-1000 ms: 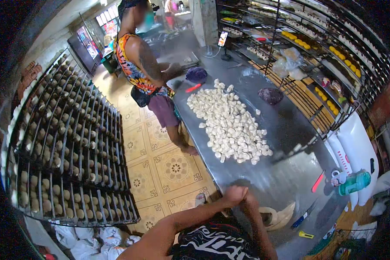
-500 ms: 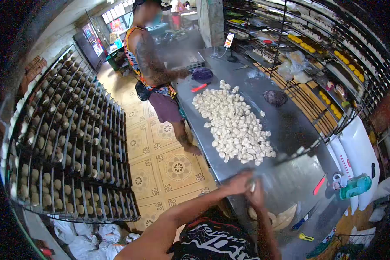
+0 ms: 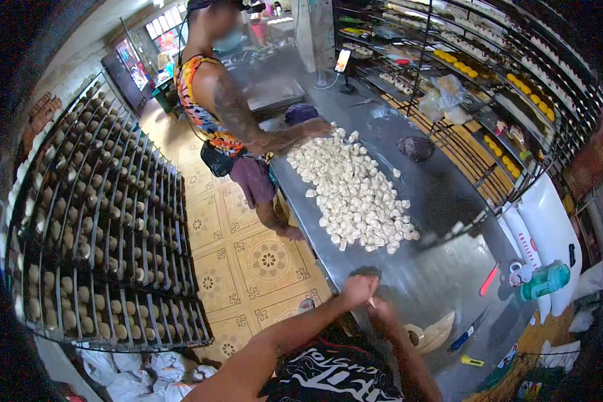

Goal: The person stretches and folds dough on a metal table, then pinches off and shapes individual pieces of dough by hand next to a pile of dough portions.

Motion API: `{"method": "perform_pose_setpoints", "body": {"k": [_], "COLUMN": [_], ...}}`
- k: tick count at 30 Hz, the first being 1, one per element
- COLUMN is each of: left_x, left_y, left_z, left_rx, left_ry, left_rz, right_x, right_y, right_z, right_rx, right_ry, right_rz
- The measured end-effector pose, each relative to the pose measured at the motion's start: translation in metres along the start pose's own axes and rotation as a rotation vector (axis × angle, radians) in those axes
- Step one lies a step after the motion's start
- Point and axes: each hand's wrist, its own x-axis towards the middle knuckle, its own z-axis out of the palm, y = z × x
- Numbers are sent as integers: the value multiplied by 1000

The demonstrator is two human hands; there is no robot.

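Observation:
My left hand (image 3: 360, 292) and my right hand (image 3: 382, 312) are close together over the near edge of the metal table (image 3: 442, 268). Both have their fingers closed, and a small pale bit shows between them, too small to name. Beyond them lies a large heap of white dough pieces (image 3: 355, 187). A dark patch lies on the table just past my left hand. Beside my right hand is a pale rolled-out dough sheet (image 3: 439, 333) with a round dough coil.
A co-worker (image 3: 214, 100) stands at the table's left side, one hand at the heap's far end. Racks of dough balls (image 3: 100, 234) stand left. A red-handled tool (image 3: 489, 279), blue knife (image 3: 461, 340), yellow cutter (image 3: 472, 360) and green bottle (image 3: 546, 281) lie right.
The co-worker's hand has reached from beside the purple mass to the heap's far end. My hands stay together, slightly lower and further left than half a second ago.

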Motion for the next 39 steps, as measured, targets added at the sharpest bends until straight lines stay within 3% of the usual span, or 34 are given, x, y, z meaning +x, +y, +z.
{"method": "perform_pose_setpoints", "body": {"k": [2, 3, 5, 7, 9, 10, 12, 13, 17, 18, 22, 25, 27, 29, 30, 32, 37, 39], "left_x": [21, 24, 37, 38, 23, 14, 3, 2, -28, -21, 0, 37, 54, 50, 44, 18, -2, -12], "left_y": [-4, 2, 13, 9, -4, -20, -44, -38, -1, 1, 3, -17, -6, 13, 7, -6, -28, -34], "left_z": [-1, 0, -5, -16, -2, 24, 65, 65, 30, 25, 10, 32, 28, -10, -5, 5, 63, 72], "left_rx": [-110, -109, -102, -123, 19, 16, -422, -431, -20, -16, 153, 16, -21, -97, -89, -431, -379, -395], "left_ry": [131, 254, 378, 461, -152, -155, -209, -206, -152, -149, -5, 30, 411, 731, 728, -291, -178, -151], "left_rz": [45, 6, -12, 630, 601, 603, 415, 416, 106, 112, 106, 171, 43, 532, 534, 383, 320, 264], "right_x": [-9, -10, 6, 22, 21, 12, -4, -6, -8, -6, -17, -5, 0, -2, 1, 10, -13, -19], "right_y": [16, 17, 25, 17, 11, 11, 19, 25, 34, 31, 25, 6, -5, 3, 7, 12, 70, 62], "right_z": [15, 10, -8, -14, -1, 9, 21, 24, 50, 44, 19, -14, -37, -37, -30, -15, 65, 73], "right_rx": [280, 279, 432, 605, 519, 415, 192, 185, 246, 245, 265, 281, 285, 321, 364, 458, 81, 82], "right_ry": [254, 261, 400, 505, 513, 513, 501, 496, 366, 373, 364, 335, 336, 353, 363, 379, 490, 471], "right_rz": [-298, -293, 80, 441, 335, 244, 62, 62, 92, 91, 88, 91, 104, 161, 205, 286, 65, 93]}}
